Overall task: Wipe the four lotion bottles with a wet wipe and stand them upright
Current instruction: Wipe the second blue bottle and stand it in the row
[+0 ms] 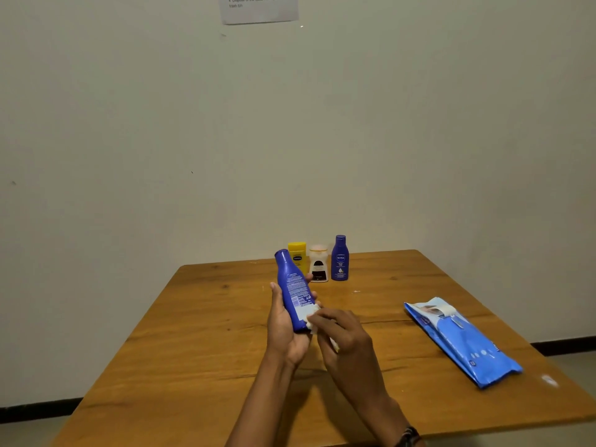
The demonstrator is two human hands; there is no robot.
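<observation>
Hands both busy: left hand (283,327) cradles the blue bottle (293,291) from below, fingers curled round its lower body, cap tilted up and away from the person, held clear of the tabletop (193,333). Right hand (345,337) pinches the wet wipe (311,317) and presses it on the bottle's lower end, over the printed back label. Looks like bottle 4 of 4: the yellow bottle (297,254), cream bottle (318,264) and second blue bottle (340,259) stand upright in a tight row at the far edge, near the wall (129,124). To do this step well: stroke lengthwise from base to cap, roll the bottle in the left palm between strokes so the front face and the strip under the fingers get covered, finish at the shoulder and cap. Grip may slip once the plastic is wet, so the left hand should hold firm. Then set it base down beside the row, with enough gap not to knock a neighbour. Tabletop is brown wood grain with knots; the wipe pack (461,340) lies flat on the right with its flap peeled open, well apart from the bottles. Plain pale wall, paper notice (258,8) taped high up, text too small to read fully. Dark skirting (38,408) at the wall foot, grey floor (574,359). Dim, even light. Wristband (408,435) on the right wrist.
</observation>
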